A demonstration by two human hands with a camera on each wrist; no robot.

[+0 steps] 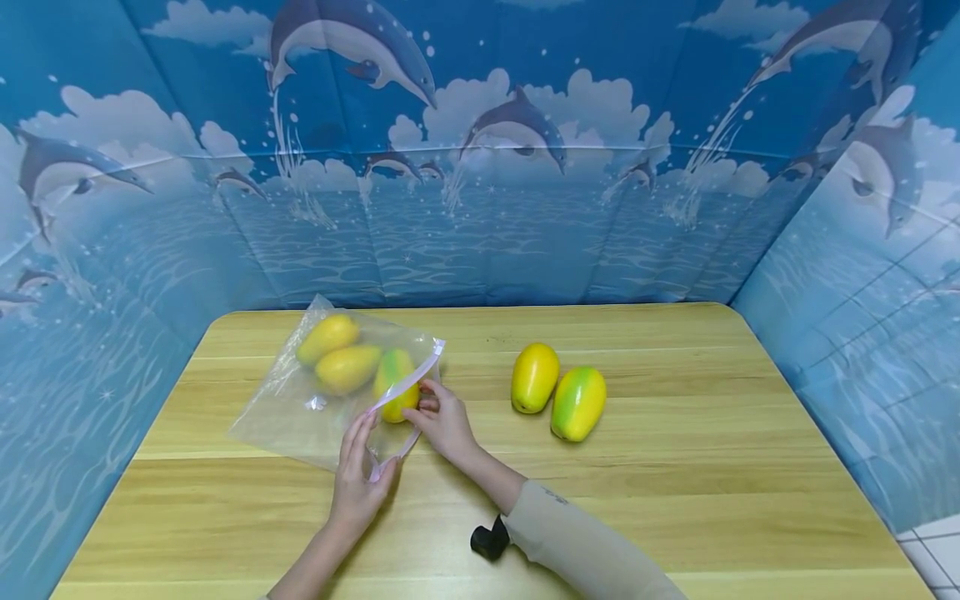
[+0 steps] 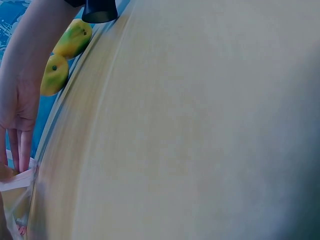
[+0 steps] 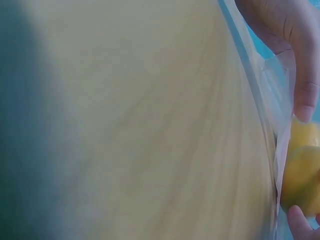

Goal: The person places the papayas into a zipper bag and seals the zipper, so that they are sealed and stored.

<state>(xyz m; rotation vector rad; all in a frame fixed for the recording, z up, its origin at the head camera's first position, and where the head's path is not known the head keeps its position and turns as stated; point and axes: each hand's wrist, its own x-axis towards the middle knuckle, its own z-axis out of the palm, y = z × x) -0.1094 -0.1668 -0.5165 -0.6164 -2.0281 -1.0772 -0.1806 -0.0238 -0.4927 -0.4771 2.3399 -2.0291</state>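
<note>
A clear zip bag (image 1: 288,433) with a pinkish-white rim lies on the left half of the table, its mouth facing my hands. Two yellow mangoes, one upper (image 1: 330,336) and one lower (image 1: 348,370), lie deep inside it. A yellow-green mango (image 1: 395,385) sits at the mouth, partly behind the rim. My left hand (image 1: 358,487) holds the mouth apart, fingers at the upper rim and thumb at the lower. My right hand (image 1: 447,427) grips the near end of that mango; its thumb (image 3: 298,222) shows against the fruit in the right wrist view.
Two more yellow-green mangoes, a left one (image 1: 535,377) and a right one (image 1: 578,404), lie side by side right of the bag. A black device (image 1: 491,538) is at my right wrist. Dolphin-printed curtains (image 1: 480,233) stand behind the wooden table (image 1: 697,467) and at its sides.
</note>
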